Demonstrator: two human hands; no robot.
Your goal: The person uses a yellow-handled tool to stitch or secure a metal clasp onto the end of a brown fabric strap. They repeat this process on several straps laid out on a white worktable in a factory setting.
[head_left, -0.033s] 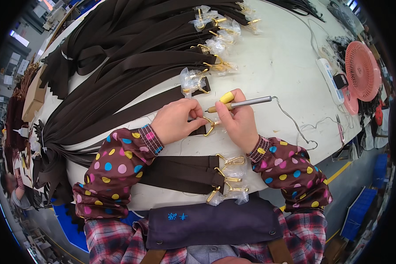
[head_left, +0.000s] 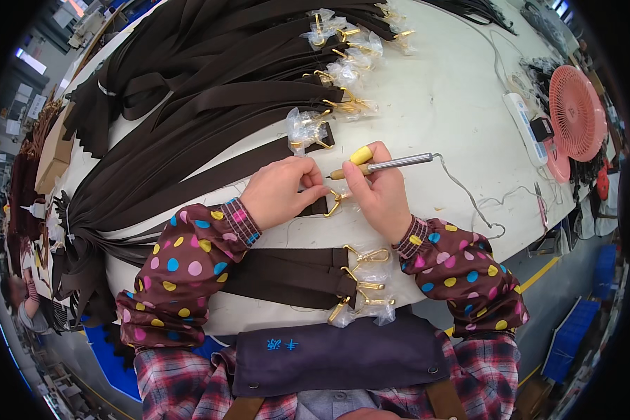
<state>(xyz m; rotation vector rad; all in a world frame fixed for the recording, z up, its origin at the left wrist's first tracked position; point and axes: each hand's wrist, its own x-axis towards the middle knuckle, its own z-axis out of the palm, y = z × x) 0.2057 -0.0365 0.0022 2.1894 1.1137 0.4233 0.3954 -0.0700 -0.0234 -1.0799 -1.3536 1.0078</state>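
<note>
Head view: left hand (head_left: 281, 190) pinches the end of a brown strap (head_left: 189, 183) near the table's (head_left: 455, 91) front edge. Right hand (head_left: 378, 192) grips a pen-like metal tool (head_left: 388, 164), its tip at the strap's gold clasp (head_left: 334, 203); contact probably, view unclear. Finished straps (head_left: 287, 274) lie nearer the front edge.

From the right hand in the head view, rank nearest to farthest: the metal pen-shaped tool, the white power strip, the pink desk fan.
1. Metal pen-shaped tool: gripped in the right hand.
2. White power strip: on the table, farther right.
3. Pink desk fan: at the table's right edge, beyond the strip.
</note>
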